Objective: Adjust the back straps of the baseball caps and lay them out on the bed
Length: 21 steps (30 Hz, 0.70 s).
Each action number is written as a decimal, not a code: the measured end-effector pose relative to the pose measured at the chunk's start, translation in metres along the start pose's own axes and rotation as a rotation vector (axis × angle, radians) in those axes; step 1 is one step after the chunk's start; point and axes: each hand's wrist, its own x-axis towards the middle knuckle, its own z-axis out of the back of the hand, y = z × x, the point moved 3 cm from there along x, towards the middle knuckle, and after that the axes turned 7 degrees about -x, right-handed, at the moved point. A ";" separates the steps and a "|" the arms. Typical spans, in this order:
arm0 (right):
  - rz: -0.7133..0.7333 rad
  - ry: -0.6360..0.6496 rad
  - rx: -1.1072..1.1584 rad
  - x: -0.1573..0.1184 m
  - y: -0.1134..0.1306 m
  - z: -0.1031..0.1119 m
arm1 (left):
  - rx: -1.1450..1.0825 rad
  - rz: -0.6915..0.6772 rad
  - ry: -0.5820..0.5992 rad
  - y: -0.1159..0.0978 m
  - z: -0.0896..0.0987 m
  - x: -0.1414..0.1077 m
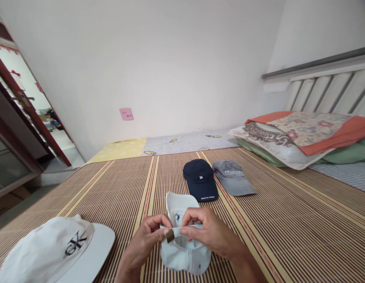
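A white baseball cap [186,257] with a small dark blue emblem rests on the striped mat, its brim pointing away from me and its back opening toward me. At its rear strap [176,231], my left hand [151,234] pinches the end beside a brownish metal buckle [170,236]. My right hand [206,228] pinches the same strap a little to the right, thumb against forefinger. Part of the cap's crown and emblem is hidden behind my fingers.
A navy cap [198,177] and a grey cap [231,175] lie just beyond. At the left front is a larger white cap [49,247] with black letters. Pillows [288,137] are stacked at the right, by the radiator [329,92]. The striped mat [126,188] covers the bed.
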 end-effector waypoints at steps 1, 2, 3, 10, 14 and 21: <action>0.006 0.000 0.005 0.000 0.000 0.000 | 0.002 0.001 -0.001 0.000 -0.001 0.000; 0.014 0.006 0.012 0.000 0.000 0.000 | 0.002 0.004 0.000 -0.001 -0.002 0.000; 0.020 0.017 0.020 0.001 0.001 0.000 | -0.001 0.005 0.000 -0.001 -0.003 0.001; 0.024 0.113 0.093 0.000 -0.005 -0.001 | -0.003 0.003 -0.004 -0.003 -0.008 0.001; 0.032 0.122 0.096 0.001 -0.006 -0.003 | 0.019 0.015 0.011 -0.006 -0.013 0.002; 0.021 0.131 0.028 -0.001 -0.003 0.001 | 0.044 0.024 0.048 -0.010 -0.021 0.003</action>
